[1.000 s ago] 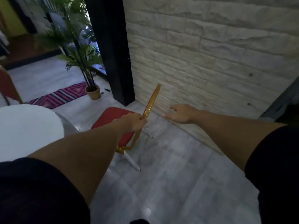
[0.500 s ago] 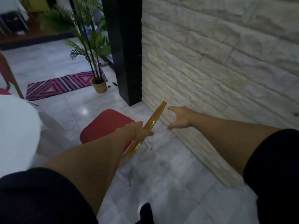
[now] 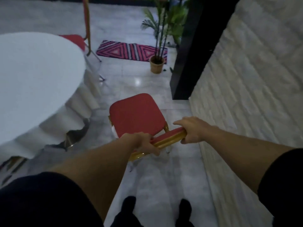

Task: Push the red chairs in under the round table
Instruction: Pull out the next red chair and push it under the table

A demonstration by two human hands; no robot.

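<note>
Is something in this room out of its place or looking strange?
The red chair held by the left hand and right hand stands apart from the round table, not tucked under.

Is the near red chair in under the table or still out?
Out. The near red chair stands clear of the round table, floor between them; both hands grip its backrest.

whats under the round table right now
The white cloth hangs off the round table nearly to the floor and hides most of what is under it. At its lifted hem, a gold leg and dark floor show. The held red chair stands outside, not tucked in.
</note>
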